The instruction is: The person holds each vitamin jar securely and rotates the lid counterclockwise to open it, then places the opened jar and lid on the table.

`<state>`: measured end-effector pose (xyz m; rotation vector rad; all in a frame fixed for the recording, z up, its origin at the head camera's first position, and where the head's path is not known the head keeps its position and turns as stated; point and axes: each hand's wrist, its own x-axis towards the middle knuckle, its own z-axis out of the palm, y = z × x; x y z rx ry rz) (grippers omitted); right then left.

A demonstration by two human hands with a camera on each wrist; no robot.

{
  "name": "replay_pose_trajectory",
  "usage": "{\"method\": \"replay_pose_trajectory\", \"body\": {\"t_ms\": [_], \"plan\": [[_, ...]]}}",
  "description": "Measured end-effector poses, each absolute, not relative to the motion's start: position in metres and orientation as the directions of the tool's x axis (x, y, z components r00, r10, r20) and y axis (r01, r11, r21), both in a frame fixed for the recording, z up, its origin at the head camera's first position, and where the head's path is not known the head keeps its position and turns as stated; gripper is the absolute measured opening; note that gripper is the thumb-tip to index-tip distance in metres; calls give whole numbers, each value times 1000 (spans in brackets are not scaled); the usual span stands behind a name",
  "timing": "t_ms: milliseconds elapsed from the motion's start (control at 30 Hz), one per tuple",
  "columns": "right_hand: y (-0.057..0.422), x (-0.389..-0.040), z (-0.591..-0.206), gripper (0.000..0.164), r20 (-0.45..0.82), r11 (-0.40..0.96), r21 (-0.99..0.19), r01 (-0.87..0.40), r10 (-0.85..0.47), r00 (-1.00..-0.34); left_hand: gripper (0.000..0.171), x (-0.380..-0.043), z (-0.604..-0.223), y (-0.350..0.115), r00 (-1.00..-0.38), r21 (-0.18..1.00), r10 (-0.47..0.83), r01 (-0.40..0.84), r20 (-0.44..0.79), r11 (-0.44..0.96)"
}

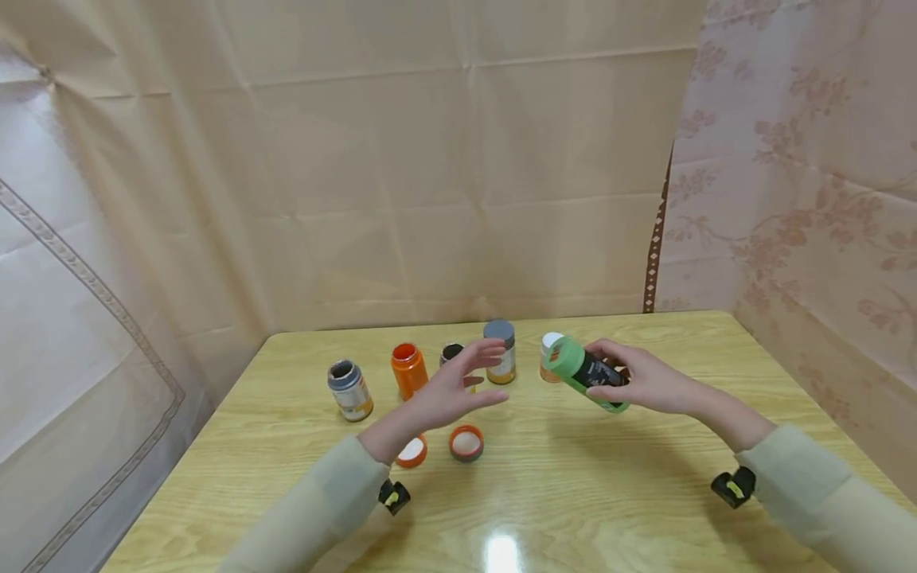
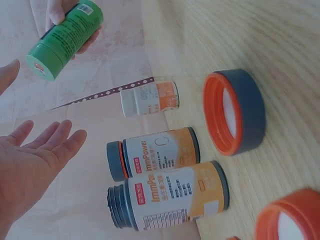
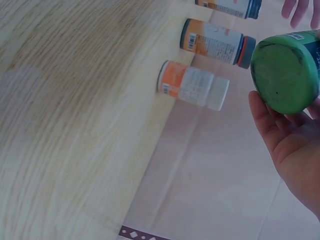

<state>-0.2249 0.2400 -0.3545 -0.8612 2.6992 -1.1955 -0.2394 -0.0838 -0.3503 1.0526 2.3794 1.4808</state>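
Observation:
My right hand (image 1: 641,380) grips a green bottle (image 1: 593,372) with a black label, lifted above the table and tilted, its green lid (image 1: 564,356) toward the left. The bottle's round green base (image 3: 282,75) shows in the right wrist view. My left hand (image 1: 447,390) is raised with its fingers apart and nothing in it, a short gap left of the green bottle. Behind it stands an uncapped supplement bottle (image 2: 170,195), partly hidden in the head view. A grey-capped bottle (image 1: 501,354) and a small white-capped bottle (image 1: 550,358) stand beyond the hands.
On the table's left, an uncapped grey-necked bottle (image 1: 351,394) and an uncapped orange bottle (image 1: 409,372) stand upright. Two loose caps, one orange (image 1: 411,451) and one grey with an orange inside (image 1: 466,442), lie nearer me. Cloth curtains (image 1: 458,183) hang behind the table.

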Motion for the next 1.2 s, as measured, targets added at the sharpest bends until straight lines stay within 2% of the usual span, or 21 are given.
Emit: {"method": "replay_pose_trajectory", "body": {"t_ms": [667, 1200], "plan": [[221, -216, -348, 51, 136, 563, -663, -493, -557, -819, 65, -250, -351, -54, -712, 878, 680, 426, 177, 218], [219, -216, -348, 50, 142, 577, -630, -519, -572, -808, 52, -250, -356, -43, -696, 876, 686, 447, 213, 182]]}}
